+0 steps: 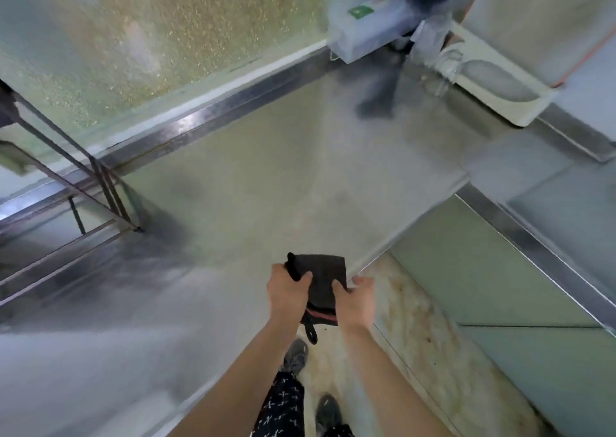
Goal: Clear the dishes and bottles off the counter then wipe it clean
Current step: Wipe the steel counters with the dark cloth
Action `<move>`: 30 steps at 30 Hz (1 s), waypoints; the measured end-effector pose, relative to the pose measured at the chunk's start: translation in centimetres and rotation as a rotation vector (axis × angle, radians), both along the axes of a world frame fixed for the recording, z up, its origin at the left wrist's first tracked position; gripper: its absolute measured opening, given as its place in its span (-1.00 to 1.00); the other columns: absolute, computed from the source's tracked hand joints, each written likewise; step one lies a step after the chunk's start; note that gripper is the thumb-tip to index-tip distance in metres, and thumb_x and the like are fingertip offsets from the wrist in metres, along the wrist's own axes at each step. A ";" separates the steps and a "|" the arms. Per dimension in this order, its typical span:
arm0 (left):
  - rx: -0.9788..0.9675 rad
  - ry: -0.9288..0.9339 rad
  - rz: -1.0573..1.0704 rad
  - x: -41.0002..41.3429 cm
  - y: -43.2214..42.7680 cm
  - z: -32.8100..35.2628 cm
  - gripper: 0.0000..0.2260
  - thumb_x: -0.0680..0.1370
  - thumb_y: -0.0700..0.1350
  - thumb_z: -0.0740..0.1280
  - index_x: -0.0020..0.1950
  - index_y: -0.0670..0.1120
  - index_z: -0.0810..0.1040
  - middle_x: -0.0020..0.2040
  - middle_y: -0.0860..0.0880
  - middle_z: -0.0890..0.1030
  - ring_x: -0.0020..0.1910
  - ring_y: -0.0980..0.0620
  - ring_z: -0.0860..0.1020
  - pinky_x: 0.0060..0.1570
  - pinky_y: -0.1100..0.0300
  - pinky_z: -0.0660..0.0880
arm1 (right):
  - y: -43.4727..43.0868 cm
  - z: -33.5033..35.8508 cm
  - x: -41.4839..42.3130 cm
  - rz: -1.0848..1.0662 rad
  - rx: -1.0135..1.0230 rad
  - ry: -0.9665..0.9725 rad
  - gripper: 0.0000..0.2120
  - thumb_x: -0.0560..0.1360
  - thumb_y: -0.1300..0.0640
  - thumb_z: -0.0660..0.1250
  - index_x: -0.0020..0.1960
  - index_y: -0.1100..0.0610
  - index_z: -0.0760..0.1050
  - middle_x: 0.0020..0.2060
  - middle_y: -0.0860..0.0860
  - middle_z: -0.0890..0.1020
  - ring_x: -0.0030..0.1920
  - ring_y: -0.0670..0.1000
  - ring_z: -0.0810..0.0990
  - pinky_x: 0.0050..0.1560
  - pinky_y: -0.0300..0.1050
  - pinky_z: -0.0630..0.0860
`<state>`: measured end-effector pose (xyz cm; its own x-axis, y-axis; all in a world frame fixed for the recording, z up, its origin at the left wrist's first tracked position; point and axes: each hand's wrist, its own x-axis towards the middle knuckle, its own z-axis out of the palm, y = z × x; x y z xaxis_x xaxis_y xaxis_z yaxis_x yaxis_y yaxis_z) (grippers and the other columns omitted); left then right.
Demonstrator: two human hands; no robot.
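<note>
A grey steel counter (266, 176) runs from near left to far right along a speckled wall (166, 36). A metal wire rack (115, 192) stands at its left end. A clear plastic box (363, 26) and a blurred dark object (380, 93) sit at its far right corner.
</note>
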<state>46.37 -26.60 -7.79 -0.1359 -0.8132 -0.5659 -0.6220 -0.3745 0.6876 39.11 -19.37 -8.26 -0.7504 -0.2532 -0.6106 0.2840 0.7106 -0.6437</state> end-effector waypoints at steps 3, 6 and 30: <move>0.003 0.052 -0.126 -0.7 -0.3 0.0 -0.85 0.48 -0.11 0.35 -0.02 -0.16 0.50 -0.08 -0.13 0.61 -0.13 -0.09 0.56 -0.14 0.01 0.54 | 0.5 1.2 -0.9 -0.097 -0.093 -0.067 -0.91 0.46 0.18 0.38 -0.14 0.14 0.47 -0.22 0.15 0.60 -0.19 0.10 0.58 -0.19 -0.07 0.51; -0.027 0.174 -0.309 -2.6 -0.4 1.4 -0.83 0.48 -0.03 0.33 -0.03 -0.10 0.49 -0.06 -0.09 0.60 -0.08 -0.08 0.57 -0.04 -0.11 0.52 | 2.5 3.4 -2.9 -0.210 -0.281 -0.068 -0.93 0.46 0.21 0.39 -0.16 0.14 0.51 -0.22 0.09 0.63 -0.21 0.04 0.58 -0.23 -0.16 0.47; -0.062 0.713 -1.982 -24.6 40.3 19.7 -0.62 0.43 -0.15 0.43 0.18 0.12 0.43 0.10 0.27 0.50 0.05 0.36 0.44 -0.02 0.58 0.28 | 47.6 19.6 -5.5 -1.276 -0.595 0.743 -0.96 0.49 0.28 0.32 -0.12 0.23 0.46 -0.30 -0.01 0.54 -0.25 -0.06 0.48 -0.16 -0.11 0.39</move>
<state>21.77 13.71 11.93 -0.7641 0.6447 -0.0217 0.2486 0.3252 0.9124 33.60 28.21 11.35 -0.7210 0.6887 -0.0759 -0.0198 -0.1299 -0.9913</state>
